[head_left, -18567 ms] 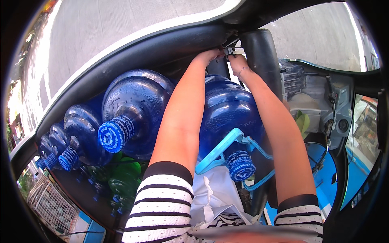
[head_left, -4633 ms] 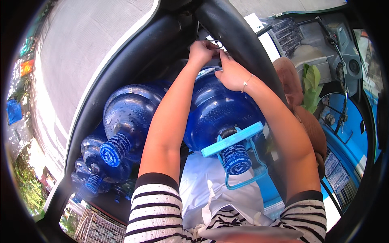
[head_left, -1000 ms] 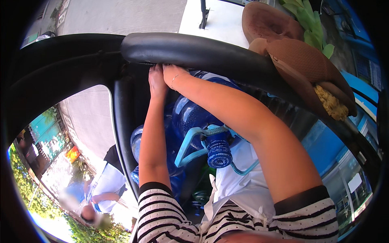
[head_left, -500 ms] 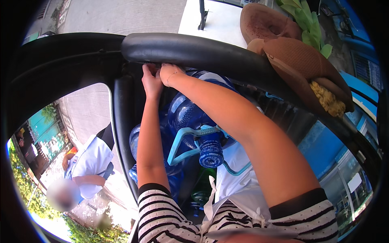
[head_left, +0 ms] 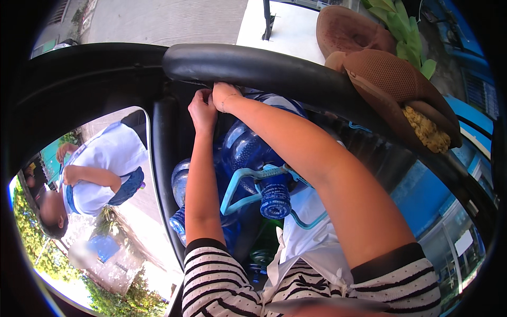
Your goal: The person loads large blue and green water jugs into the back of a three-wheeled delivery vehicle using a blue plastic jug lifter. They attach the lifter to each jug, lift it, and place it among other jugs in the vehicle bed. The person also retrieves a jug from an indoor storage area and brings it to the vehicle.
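My left hand point(head_left: 202, 108) and my right hand point(head_left: 226, 96) are raised side by side against the underside of a thick black padded bar point(head_left: 274, 68). The fingers of both are curled up at the bar; what they pinch there is hidden. Just below my arms lies a large blue water jug point(head_left: 248, 150) on its side, its ribbed cap point(head_left: 275, 196) facing me, with a light-blue plastic carry handle point(head_left: 248, 177) around its neck. Another blue jug point(head_left: 181, 182) lies to its left.
A black vertical post point(head_left: 161, 158) stands left of my left arm. Through the opening on the left walks a person in a white shirt point(head_left: 100, 169). Brown hats point(head_left: 391, 79) rest on the frame at the upper right, by green leaves point(head_left: 404, 29). A white cloth point(head_left: 311, 243) lies below.
The person outside on the left has moved closer and further into the opening. My hands stay at the bar, shifted only slightly with the view.
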Action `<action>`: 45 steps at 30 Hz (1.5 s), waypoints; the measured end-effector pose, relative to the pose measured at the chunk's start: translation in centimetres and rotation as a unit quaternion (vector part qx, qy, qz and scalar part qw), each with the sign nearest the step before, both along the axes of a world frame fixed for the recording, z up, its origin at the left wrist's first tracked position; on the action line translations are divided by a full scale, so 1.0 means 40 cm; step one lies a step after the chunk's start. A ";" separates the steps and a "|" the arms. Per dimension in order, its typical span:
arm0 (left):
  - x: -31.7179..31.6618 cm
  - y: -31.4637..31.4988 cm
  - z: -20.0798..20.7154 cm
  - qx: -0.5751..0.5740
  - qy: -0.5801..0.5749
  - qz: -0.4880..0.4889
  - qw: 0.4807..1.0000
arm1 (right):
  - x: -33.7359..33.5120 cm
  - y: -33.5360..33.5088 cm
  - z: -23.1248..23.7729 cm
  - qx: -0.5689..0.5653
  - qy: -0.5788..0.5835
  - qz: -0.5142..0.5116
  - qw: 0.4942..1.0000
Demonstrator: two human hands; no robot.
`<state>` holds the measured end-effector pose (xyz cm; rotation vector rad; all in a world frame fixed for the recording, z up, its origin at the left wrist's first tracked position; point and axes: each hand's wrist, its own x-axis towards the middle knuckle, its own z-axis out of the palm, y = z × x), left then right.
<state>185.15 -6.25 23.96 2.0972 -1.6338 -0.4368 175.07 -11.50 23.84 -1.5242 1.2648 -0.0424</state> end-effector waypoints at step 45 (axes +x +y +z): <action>-0.048 0.089 -0.023 0.216 0.018 -0.019 0.976 | -0.020 -0.038 -0.026 0.014 -0.014 0.258 0.966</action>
